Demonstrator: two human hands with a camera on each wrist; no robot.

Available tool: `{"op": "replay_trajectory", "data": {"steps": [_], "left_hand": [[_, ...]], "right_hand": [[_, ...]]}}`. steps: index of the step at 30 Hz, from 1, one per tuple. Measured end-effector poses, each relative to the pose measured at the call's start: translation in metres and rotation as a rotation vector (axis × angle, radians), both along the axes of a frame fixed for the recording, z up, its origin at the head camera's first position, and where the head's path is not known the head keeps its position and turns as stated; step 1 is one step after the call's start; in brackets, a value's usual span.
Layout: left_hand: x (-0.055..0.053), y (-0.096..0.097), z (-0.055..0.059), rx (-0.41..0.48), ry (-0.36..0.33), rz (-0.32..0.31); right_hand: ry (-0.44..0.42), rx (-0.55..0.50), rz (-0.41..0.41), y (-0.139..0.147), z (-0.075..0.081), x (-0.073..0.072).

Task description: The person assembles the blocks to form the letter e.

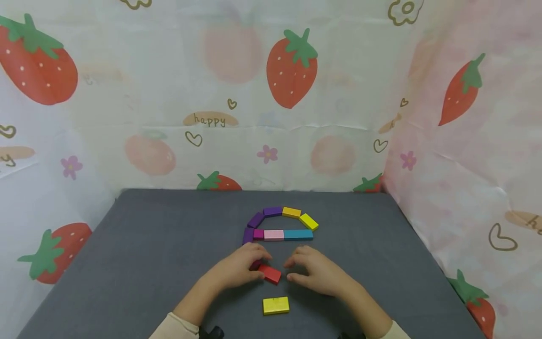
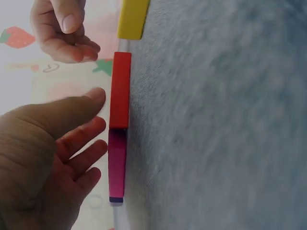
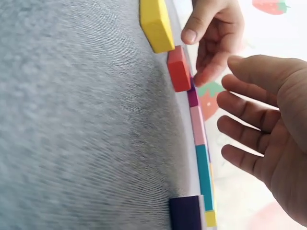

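Observation:
On the grey table a red block lies slanted, its end meeting a magenta block that my left hand partly covers in the head view. My left hand hovers at these two blocks, its fingers loosely bent and gripping nothing. Across a small gap from the red block is my right hand, fingers spread and relaxed with nothing held. Nearer to me lies a yellow block. A dark purple block appears low in the right wrist view; the right hand mostly hides it from the head view.
Beyond the hands, purple blocks, an orange block and a bright yellow block form an arch. Below it runs a row of a small magenta block, a pink block and a blue block. Strawberry-print cloth surrounds the table.

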State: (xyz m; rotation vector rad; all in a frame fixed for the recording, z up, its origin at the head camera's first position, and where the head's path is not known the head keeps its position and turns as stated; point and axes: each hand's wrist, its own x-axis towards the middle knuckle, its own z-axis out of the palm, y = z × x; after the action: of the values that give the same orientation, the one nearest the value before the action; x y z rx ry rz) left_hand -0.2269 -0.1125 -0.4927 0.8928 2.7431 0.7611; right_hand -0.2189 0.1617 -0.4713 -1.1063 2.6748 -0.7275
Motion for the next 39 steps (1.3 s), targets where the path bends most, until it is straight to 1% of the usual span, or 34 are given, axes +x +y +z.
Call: {"op": "replay_trajectory", "data": {"steps": [3, 9, 15, 22, 27, 32, 39], "left_hand": [[0.001, 0.002, -0.002, -0.017, 0.028, -0.002], [0.005, 0.005, -0.005, -0.026, 0.015, 0.012], [0.007, 0.005, -0.007, -0.034, 0.026, 0.001], [0.005, 0.004, -0.008, -0.043, 0.059, -0.014], [0.004, 0.004, -0.012, -0.041, 0.083, -0.021], [0.004, 0.004, -0.015, -0.032, 0.080, -0.019], [0.004, 0.005, -0.015, -0.030, 0.074, -0.014]], "right_hand": [[-0.016, -0.021, 0.027, 0.001, -0.004, 0.001], [-0.034, -0.047, 0.074, 0.000, -0.012, 0.002], [-0.078, -0.057, 0.086, 0.000, -0.014, 0.005], [-0.112, -0.096, 0.114, -0.001, -0.018, 0.007], [-0.143, -0.111, 0.153, 0.001, -0.022, 0.008], [-0.156, -0.107, 0.188, 0.001, -0.025, 0.010], [-0.153, -0.089, 0.221, 0.000, -0.025, 0.011]]}}
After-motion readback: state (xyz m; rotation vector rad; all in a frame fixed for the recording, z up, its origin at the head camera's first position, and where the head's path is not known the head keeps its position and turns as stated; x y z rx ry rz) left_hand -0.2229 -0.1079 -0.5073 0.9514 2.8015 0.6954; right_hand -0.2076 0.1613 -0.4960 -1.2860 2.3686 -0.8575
